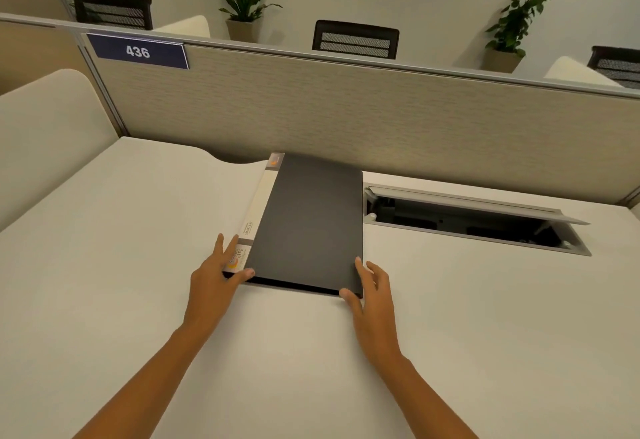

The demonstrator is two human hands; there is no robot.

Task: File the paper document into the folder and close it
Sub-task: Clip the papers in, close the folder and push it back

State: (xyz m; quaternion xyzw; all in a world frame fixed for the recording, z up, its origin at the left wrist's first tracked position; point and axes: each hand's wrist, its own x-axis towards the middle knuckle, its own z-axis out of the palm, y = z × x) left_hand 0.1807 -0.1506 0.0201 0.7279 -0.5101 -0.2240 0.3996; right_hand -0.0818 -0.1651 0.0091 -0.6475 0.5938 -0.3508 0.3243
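Pale beige laminate desk surface point(138, 265) carried everything, backed by a woven grey partition panel point(346, 109) with a navy "436" plate point(138, 51). An open metal cable hatch point(467, 220) sat recessed in the surface, just right of the folder.

Flat matte-black folder with a cream printed spine strip point(308, 224) lay closed, spine to the left, far end near the partition. No paper document was visible outside it; likely already inside, can't confirm.

Left hand point(211, 276) was at the near spine corner, fingers point(247, 273) spread loosely and touching the edge, not gripping. Right hand point(375, 295) was at the near right corner, fingers point(346, 293) relaxed and apart, thumb against the cover edge, holding nothing.

Judgement: closing step, essentially done; hands looked to be squaring or settling the cover. A thin gap showed along the near edge, so next move calls for a light press down, then letting go.
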